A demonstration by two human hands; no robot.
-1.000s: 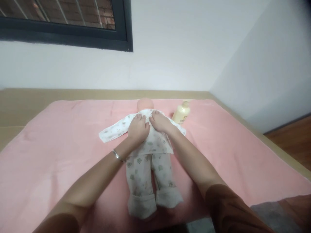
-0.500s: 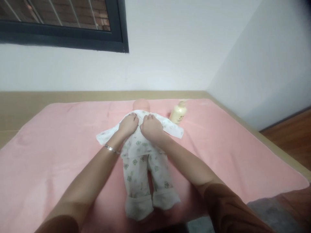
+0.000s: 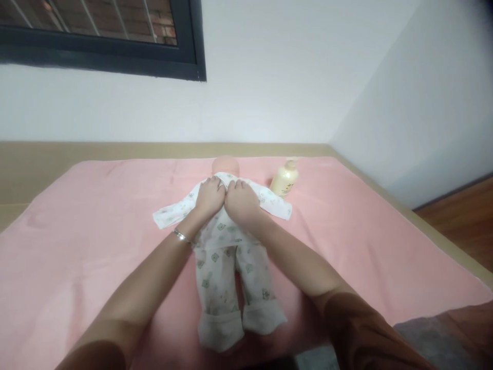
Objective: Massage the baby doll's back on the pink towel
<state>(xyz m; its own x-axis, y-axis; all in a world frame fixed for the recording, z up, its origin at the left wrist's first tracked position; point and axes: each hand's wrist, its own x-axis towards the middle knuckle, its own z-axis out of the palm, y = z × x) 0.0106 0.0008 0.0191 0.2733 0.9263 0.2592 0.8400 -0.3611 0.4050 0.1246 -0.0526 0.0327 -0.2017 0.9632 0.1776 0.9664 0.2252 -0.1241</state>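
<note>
A baby doll (image 3: 225, 165) lies on its back with its smooth, rounded head at the far end. It wears a white printed shirt (image 3: 221, 231) with long sleeves spread to both sides, and matching trousers (image 3: 217, 282) with turned-up cuffs. My left hand (image 3: 210, 196), a silver bangle on its wrist, is closed on the upper front of the shirt. Right beside it, my right hand (image 3: 242, 201) also has its fingers curled into the shirt's chest. The two hands almost touch. The cloth beneath the fingers is hidden.
A pale yellow pump bottle (image 3: 285, 179) stands by the right sleeve. Pink sheeting (image 3: 115, 231) covers the bed or table surface, bordered by a tan edge (image 3: 269, 149). Behind rises a white wall (image 3: 269, 77) with a dark-framed window (image 3: 192, 56) at upper left.
My left hand has shifted slightly right, closing the gap to my right hand at the shirt's chest. My right hand has barely moved. The view has tilted a little.
</note>
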